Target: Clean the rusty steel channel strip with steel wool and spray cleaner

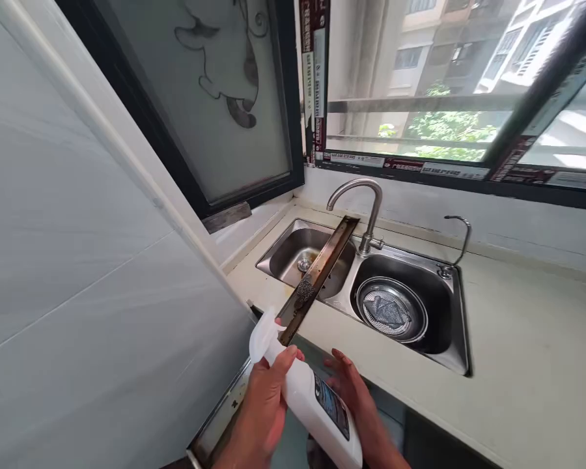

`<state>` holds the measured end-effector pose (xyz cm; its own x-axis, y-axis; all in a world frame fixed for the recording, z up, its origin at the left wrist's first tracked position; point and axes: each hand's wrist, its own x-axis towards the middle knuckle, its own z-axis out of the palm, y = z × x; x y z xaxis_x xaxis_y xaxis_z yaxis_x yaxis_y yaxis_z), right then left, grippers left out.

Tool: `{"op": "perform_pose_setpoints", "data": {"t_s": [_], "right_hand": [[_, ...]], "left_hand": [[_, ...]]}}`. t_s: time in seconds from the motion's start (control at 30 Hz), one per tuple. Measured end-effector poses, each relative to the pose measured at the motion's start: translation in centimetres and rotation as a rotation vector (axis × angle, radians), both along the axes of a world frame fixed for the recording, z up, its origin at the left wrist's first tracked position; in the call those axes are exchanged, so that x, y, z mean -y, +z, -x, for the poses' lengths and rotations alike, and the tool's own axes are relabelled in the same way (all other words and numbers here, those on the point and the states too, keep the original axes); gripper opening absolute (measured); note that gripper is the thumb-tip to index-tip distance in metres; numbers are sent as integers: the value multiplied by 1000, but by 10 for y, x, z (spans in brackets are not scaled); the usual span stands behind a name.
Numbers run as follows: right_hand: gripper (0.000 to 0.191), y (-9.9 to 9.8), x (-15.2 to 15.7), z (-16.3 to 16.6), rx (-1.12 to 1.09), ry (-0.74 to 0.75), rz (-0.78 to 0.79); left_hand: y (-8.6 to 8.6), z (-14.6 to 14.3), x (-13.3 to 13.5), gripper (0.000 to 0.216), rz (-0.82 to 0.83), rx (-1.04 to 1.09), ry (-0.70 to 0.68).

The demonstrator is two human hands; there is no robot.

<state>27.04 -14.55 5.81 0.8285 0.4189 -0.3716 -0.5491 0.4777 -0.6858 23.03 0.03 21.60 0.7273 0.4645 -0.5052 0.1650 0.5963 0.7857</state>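
**Left hand holds a white bottle close to the near end of a metal strip**

The left hand (272, 385), low in the centre of the frame, is closed around the neck of a white spray bottle (310, 397). The right hand (355, 394) is just to the right of the bottle, with its fingers loosely bent; I cannot tell if it touches the bottle. The bottle leans, its head to the upper left and its base toward the bottom edge.

Just above the hands lies the dirty metal strip (329, 260). Its long axis goes from the lower left to the upper right, so it runs across the direction of the bottle. The left hand is the nearer one to its low end. The strip rests over the left basin (279, 255), and a scrubber (305, 291) sits on it.

Farther out, right of centre, a round strainer (422, 316) is in the right basin (439, 306). The tap (377, 205) stands behind the basins, and the window (361, 124) fills the upper right.
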Motion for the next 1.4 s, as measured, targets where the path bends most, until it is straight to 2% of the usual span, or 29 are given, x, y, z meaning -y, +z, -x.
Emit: {"op": "perform_pose_setpoints", "data": {"t_s": [0.1, 0.17, 0.3, 0.43, 0.67, 0.77, 0.87, 1.0, 1.1, 1.23, 1.4], "right_hand": [[54, -12, 9, -16, -121, 31, 31], [58, -13, 15, -31, -176, 75, 41], [71, -4, 17, -61, -201, 225, 52], [67, 9, 11, -84, -190, 340, -55], [73, 17, 5, -111, -225, 425, 1], [72, 10, 7, -107, -202, 415, 28], [76, -7, 16, -99, -202, 342, 121], [96, -39, 41, -90, -257, 279, 292], [100, -55, 61, -85, -245, 251, 330], [97, -55, 70, -80, -201, 183, 296], [87, -32, 64, -72, -203, 110, 323]], "left_hand": [[-18, -12, 2, 72, -14, -29, 12], [-24, -22, 5, 69, -31, -55, 12], [-22, -44, 3, 61, -36, 78, -84], [-18, -62, -1, 68, -16, 304, -124], [-23, -82, 8, 57, -18, 307, 40], [-23, -81, 12, 53, -23, 223, 94], [-30, -80, 19, 47, 21, 127, 132], [-51, -84, 31, 43, 168, 81, 182], [-66, -89, 36, 42, 261, 77, 125], [-72, -95, 34, 38, 261, 63, 85], [-71, -101, 28, 40, 240, 4, 79]]}}
